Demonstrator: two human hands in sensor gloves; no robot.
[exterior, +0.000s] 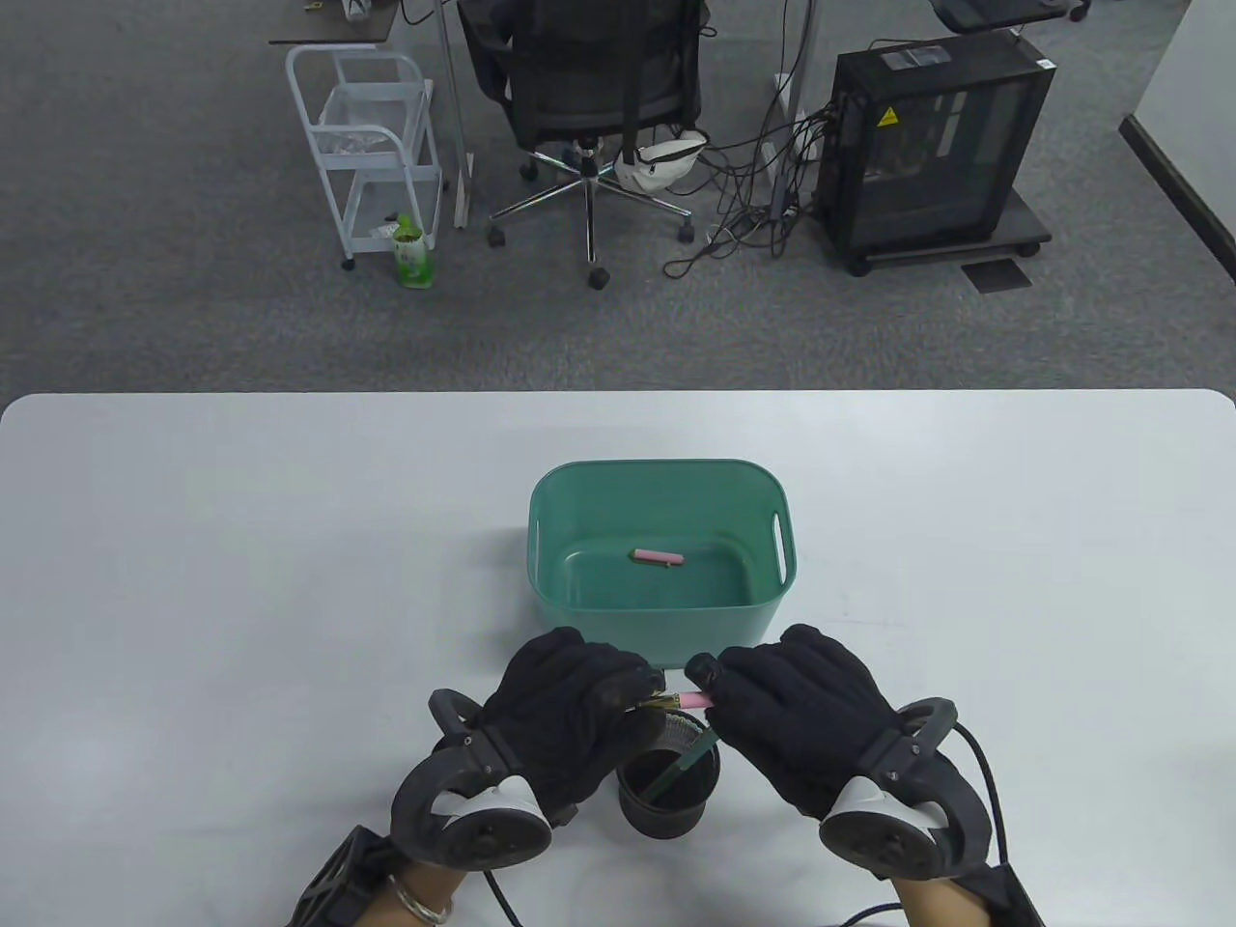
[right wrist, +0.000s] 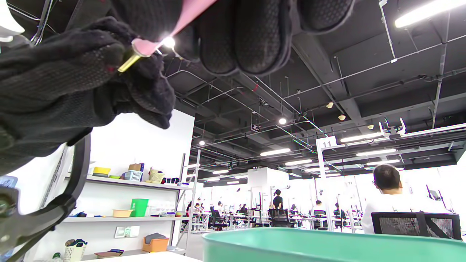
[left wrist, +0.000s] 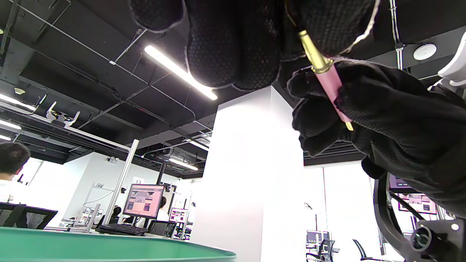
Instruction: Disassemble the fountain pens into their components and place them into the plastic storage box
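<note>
Pink pen pinched between both hands, ends hidden by curled fingers.

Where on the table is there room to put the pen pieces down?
Bare table lies left of the green box and right of it, out to both edges, and behind it too. It is crowded in front: left hand, right hand, pink pen and black cup bunch together.
</note>
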